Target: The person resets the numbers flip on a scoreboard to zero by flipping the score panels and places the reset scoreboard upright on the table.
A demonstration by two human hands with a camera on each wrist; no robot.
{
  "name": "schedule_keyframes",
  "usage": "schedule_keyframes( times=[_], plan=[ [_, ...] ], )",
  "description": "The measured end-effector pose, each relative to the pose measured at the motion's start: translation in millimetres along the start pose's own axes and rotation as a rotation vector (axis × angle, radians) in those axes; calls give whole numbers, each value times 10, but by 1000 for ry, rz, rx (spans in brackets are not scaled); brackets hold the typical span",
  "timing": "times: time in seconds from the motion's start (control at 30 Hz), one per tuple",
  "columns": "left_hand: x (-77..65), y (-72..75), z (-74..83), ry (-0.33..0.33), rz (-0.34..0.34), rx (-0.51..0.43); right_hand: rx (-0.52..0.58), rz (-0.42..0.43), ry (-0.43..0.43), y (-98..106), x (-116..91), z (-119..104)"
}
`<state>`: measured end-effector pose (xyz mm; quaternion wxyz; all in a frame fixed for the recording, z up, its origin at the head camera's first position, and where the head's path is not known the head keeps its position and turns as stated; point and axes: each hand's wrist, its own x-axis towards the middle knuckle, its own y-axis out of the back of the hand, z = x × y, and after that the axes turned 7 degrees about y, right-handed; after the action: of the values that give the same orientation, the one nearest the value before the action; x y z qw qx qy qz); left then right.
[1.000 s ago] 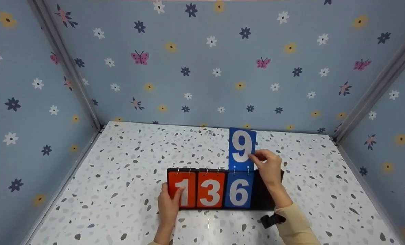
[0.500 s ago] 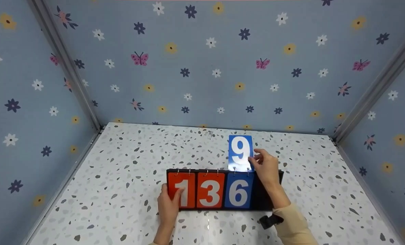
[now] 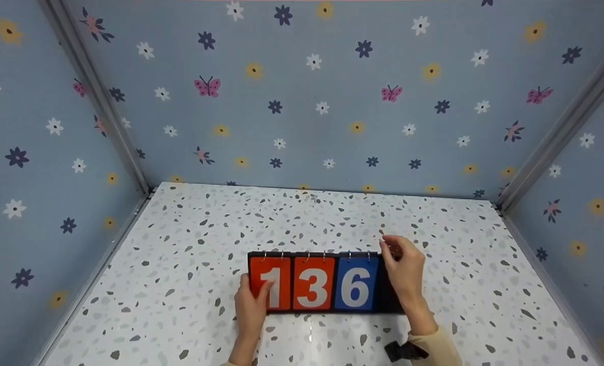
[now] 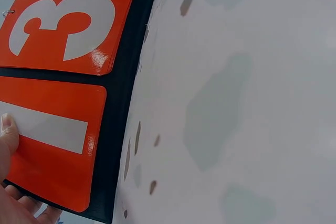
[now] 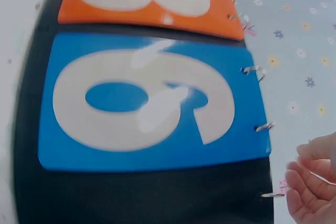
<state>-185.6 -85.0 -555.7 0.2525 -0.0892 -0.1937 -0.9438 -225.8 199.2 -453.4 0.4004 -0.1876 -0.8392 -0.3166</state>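
A black flip scoreboard [image 3: 389,295] stands on the speckled surface with number cards hung on metal rings. Red cards show 1 [image 3: 281,269] and 3 [image 3: 314,283], and a blue card [image 3: 355,283] shows 6; to its right is the bare black panel. My left hand [image 3: 251,305] grips the board's left end, the thumb on the 1 card and fingers behind, as the left wrist view confirms. Beside the top right edge is my right hand [image 3: 406,267], its fingers loosely bent. In the right wrist view it sits just past the rings [image 5: 265,126], with nothing visible between the fingers.
The white speckled tabletop [image 3: 190,244] runs back to a blue wall [image 3: 302,132] with flowers and butterflies. Side walls with grey corner posts [image 3: 98,96] close it in. A black strap piece [image 3: 406,351] is at the right sleeve.
The blue 9 card, raised above the rings before, has dropped out of sight behind the board. My right hand has let go of it and shifted slightly right and down. The left hand stays put.
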Motion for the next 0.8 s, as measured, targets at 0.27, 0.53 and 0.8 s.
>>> schedule_keyframes(
  times=[0.27,0.53,0.8],
  plan=[
    [-4,10,10,22,-14,16,110,59,-66,59,-254,-76],
    [-5,9,23,65,-24,31,139,28,-172,14,-540,-89],
    [-7,10,12,6,-2,20,127,18,-286,-58,-766,-86]
  ],
)
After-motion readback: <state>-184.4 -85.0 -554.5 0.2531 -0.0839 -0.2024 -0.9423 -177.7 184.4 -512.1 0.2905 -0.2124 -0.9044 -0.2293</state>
